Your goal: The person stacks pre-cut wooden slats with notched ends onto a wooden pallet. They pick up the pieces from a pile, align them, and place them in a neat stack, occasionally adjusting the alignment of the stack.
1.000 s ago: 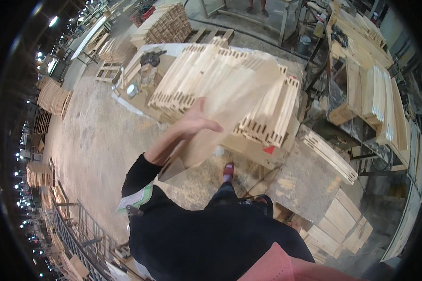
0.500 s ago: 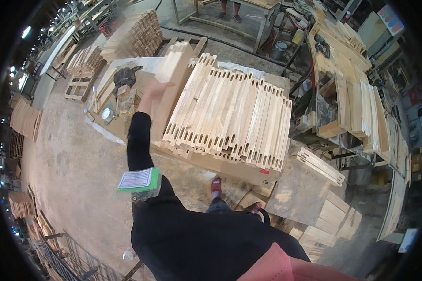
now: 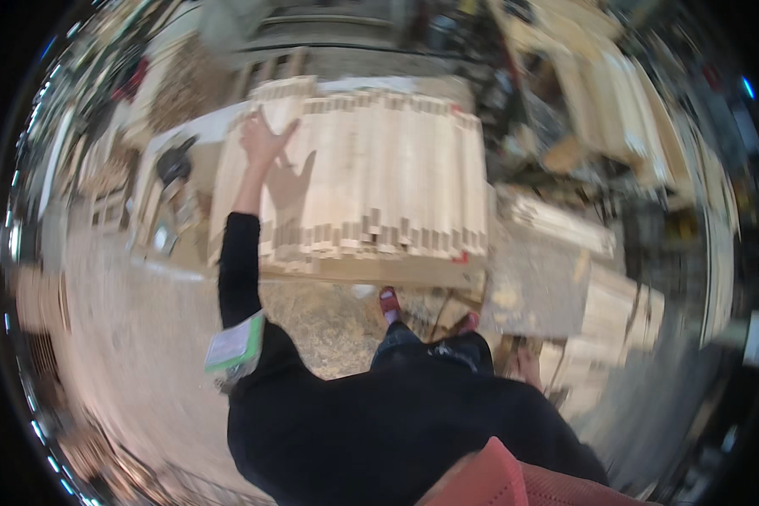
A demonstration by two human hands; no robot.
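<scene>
Since half a second ago, the left hand has spread its fingers wide, and pale strips show where a blurry brown side was. Those fingers are open and grip nothing; I cannot tell if they touch the wood. Down by the person's right side is the right hand, small and blurry, so I cannot tell if it is open or closed.

Everything close by is mostly wood, long, flat and straight. Wooden strips lie side by side in a big pile on the surface, in front of the person. They are pale and look smooth, with little dark slots near both ends. Their near ends do not line up. The hand's dark shadow falls on the left part, and the hand hides a bit of the wood.

To the left sit a dark lump and a small pale tin. To the right, more strips lie by a gray board.
</scene>
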